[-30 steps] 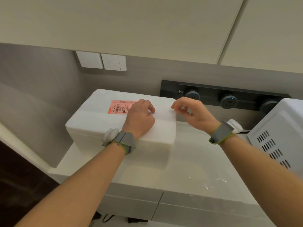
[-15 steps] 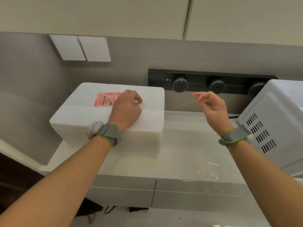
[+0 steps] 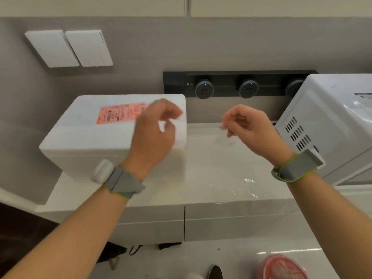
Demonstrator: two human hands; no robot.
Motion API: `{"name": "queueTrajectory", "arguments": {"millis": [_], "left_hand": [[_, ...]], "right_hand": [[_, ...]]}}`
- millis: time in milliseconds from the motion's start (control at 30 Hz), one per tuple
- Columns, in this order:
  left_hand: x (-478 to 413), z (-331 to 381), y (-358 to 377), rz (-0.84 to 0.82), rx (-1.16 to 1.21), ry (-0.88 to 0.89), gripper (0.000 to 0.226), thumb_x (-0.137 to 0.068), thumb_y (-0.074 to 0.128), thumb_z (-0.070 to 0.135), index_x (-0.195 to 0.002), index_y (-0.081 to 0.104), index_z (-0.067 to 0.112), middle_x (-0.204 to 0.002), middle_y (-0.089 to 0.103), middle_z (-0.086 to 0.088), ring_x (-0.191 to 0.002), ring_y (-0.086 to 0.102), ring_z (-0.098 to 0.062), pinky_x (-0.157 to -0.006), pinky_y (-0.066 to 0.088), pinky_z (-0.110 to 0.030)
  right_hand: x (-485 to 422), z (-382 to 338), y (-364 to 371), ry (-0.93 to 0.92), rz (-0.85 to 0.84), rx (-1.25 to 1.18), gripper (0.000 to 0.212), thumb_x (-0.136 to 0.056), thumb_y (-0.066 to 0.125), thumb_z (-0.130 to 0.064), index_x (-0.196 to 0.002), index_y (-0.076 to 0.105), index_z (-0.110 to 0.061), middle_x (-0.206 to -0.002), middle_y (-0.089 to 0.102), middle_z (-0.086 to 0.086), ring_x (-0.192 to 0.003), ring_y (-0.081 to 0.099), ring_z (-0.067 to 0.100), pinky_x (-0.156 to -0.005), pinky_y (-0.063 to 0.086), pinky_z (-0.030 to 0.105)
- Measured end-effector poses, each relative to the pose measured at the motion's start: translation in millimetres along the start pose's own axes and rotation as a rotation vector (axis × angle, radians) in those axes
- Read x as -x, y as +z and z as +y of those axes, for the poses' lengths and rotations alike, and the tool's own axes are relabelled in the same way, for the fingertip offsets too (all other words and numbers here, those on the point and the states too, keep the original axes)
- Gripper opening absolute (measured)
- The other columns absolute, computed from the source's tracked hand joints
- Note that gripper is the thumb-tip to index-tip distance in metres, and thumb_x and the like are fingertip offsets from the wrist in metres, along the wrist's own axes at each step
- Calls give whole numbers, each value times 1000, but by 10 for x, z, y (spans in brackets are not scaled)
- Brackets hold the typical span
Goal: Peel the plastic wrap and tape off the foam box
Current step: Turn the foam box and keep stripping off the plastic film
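Counter (image 3: 201,168): carries the box at its left end, in the wall corner. A microwave (image 3: 332,121) stands at the right end.
Box (image 3: 96,137): white foam, lid on, pink label (image 3: 120,113) on top. Clear film on white foam does not show, so you cannot tell how much wrap or tape remains on it.
Risk, box: foam this size is likely light. If you pull with no hand pressing on the lid, expect it to slide or tip toward the pull.
Risk, lid: tape yanked up steeply may tear crumbs out of the foam. Peel low and slow.
Risk, wrap (image 3: 247,188): a loose clear piece lies near the counter's front edge, nearly invisible on the white top. Your forearm could sweep it to the floor.
Risk, strip (image 3: 225,139): if it is sticky, it may cling to your fingers or stick to the counter when you drop it.
Left hand (image 3: 155,135): blurred, over the box's right end. Fingers are curled, with the thumb close to the forefinger. You cannot tell whether it touches the lid or pinches anything.
Right hand (image 3: 249,127): over bare counter, right of the box and clear of it. Its fingertips (image 3: 224,122) are pinched together on the faint clear strip, which hangs below them.
Hands: apart from each other.
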State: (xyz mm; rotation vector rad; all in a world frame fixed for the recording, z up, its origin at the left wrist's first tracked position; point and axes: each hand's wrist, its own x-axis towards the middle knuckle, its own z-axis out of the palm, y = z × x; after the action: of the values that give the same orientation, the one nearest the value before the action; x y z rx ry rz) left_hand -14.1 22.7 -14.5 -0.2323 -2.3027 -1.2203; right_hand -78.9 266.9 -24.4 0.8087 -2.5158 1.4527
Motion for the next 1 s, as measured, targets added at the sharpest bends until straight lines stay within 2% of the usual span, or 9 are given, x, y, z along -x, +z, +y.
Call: {"name": "queueTrajectory", "arguments": {"millis": [100,167,300,367,467,533,633,800,1000], "left_hand": [[346,155,307,-398,165,-187,44,-86,66,17,-128,52,19,-123,59,7,-117,54,1,-98,45,-16],[535,144,476,-504,238,-357,46,-84,73,26,-125,53,23,-112,66,10,-107,61,-1,-94,50,-22],[720,17,586,-463,347,-484,5,-84,71,18,-87,68,22,-78,72,3,-73,71,-17,-76,56,-29],[851,-99,607,-473,407,-569,12,-83,69,11,-77,68,22,-75,71,1,-68,70,-18,-75,56,-32],[1092,-293,648,-458,463,-774,17,-85,67,8,-75,69,22,-76,73,-3,-63,68,-18,-73,56,-34],[1230,-428,699,-431,437,-840,9,-87,67,12,-81,67,18,-76,73,-1,-61,67,-17,-72,54,-36],[1359,-554,778,-410,303,-828,4,-87,67,18,-84,64,19,-75,74,2,-60,68,-14,-66,50,-31],[1438,-637,869,-329,88,-740,4,-85,66,21,-83,63,21,-76,70,4,-54,62,-12,-57,51,-21],[1448,-703,925,-270,-74,-610,13,-85,66,24,-95,60,29,-79,64,17,-62,51,10,-59,37,-7]], "right_hand": [[120,-127,70,-18,-75,-38,12,-95,62,-3,-103,65,-11,-85,74,0,-69,69,20,-72,57,28],[205,-172,131,-17,-114,-27,14,-95,62,-5,-105,66,-13,-85,74,-2,-69,69,18,-72,58,27],[377,-144,259,12,-147,21,19,-96,63,-8,-113,66,-15,-90,76,-6,-73,71,15,-73,58,25],[508,-68,353,106,-30,-63,23,-96,62,-9,-118,65,-15,-96,77,-5,-76,72,14,-74,57,24],[859,90,613,402,134,-247,22,-97,63,-15,-118,63,-16,-101,75,4,-78,71,19,-72,56,33],[1150,181,850,635,68,-410,20,-96,65,-22,-114,64,-15,-97,75,8,-77,71,23,-70,55,39],[1484,254,1164,827,-44,-579,28,-91,71,-28,-113,65,-11,-95,78,8,-79,73,26,-69,56,36],[1661,330,1468,877,104,-627,10,-91,69,-14,-96,71,-5,-81,76,11,-67,68,17,-59,52,23],[1697,382,1567,870,173,-509,7,-92,66,-11,-89,70,-7,-72,74,7,-57,64,11,-53,48,21]]}}
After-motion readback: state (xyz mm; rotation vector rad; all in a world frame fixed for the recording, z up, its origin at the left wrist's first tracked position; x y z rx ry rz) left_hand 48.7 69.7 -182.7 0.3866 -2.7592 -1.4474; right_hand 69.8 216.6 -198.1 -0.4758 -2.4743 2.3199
